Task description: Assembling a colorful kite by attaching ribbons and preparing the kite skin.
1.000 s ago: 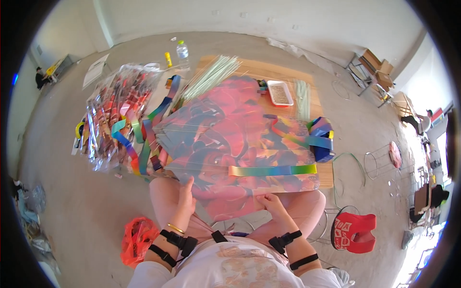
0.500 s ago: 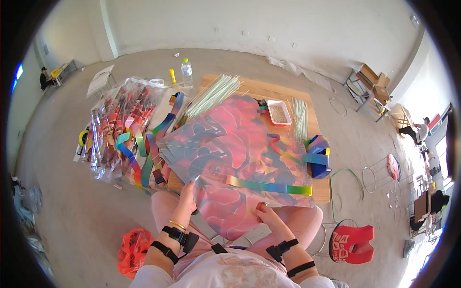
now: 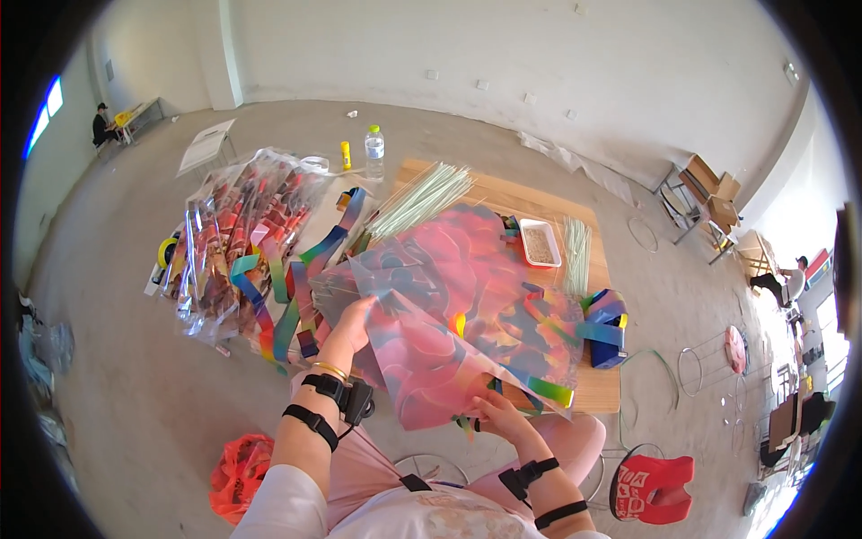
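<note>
A thin sheet (image 3: 422, 364), printed with large red and grey petals, is lifted off the pile on the table. My left hand (image 3: 355, 325) grips its left edge, fingers partly hidden by the sheet. Closed on its near right edge is my right hand (image 3: 496, 413). Under it lie more printed sheets (image 3: 449, 247). A rainbow ribbon (image 3: 549, 390) shows from beneath the lifted sheet near my right hand, its middle covered. Thin sticks (image 3: 332, 287) poke out at the pile's left side.
Pale stick bundles (image 3: 422, 199) and a white-rimmed tray of grains (image 3: 540, 242) stand at the back of the wooden table (image 3: 597, 395). A blue ribbon dispenser (image 3: 606, 337) sits at right. Leftward are plastic-wrapped prints (image 3: 242, 225), coiled ribbons (image 3: 287, 314), a bottle (image 3: 374, 154) and a glue stick (image 3: 346, 154).
My left hand has moved farther away, raising the sheet's left edge. The sheet now folds over and covers most of the rainbow ribbon. The whole view has shifted slightly.
</note>
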Demonstrator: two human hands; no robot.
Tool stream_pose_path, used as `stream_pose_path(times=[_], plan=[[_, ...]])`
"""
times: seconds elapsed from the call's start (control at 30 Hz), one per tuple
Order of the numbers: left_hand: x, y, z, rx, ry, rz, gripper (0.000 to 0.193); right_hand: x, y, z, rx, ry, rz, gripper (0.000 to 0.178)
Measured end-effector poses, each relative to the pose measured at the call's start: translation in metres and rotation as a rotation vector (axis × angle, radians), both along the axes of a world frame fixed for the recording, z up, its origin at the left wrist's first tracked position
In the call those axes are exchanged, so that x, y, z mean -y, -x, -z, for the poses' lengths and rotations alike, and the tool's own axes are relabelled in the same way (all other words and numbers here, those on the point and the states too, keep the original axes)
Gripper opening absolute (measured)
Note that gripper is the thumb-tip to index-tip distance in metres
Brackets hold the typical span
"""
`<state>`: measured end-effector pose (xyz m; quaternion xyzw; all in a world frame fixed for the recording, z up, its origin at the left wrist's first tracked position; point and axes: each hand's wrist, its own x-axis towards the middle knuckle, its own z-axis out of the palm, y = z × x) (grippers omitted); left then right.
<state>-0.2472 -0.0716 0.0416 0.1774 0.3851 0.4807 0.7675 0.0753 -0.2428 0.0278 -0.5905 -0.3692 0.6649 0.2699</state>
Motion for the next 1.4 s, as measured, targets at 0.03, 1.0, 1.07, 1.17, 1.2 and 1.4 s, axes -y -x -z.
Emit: stream_pose_path(times=[0.03,1.0,1.07,1.17,1.2,1.4], plan=[[0.001,0.001,-0.004,-0.061,0.05,-0.036,0.034,0.0,-0.001,0.006,-0.033,-0.035,0.033,0.036],[0.068,0.028,0.079,-0.559,-0.085,-0.184,0.034,-0.037,-0.08,0.037,-0.425,0.105,0.462,0.03],[0.066,0.025,0.082,-0.703,-0.119,-0.152,0.032,-0.026,-0.088,0.03,-0.364,0.197,0.353,0.031],[0.067,0.028,0.083,-0.879,-0.147,-0.14,0.028,-0.029,-0.071,0.006,-0.181,0.408,0.032,0.033],[0.068,0.029,0.083,-0.897,-0.152,-0.141,0.027,-0.032,-0.059,-0.002,-0.132,0.281,0.002,0.032],[0.073,0.018,0.053,-0.919,-0.11,-0.13,0.026,-0.1,0.033,-0.001,0.497,-0.67,-0.081,0.029]])
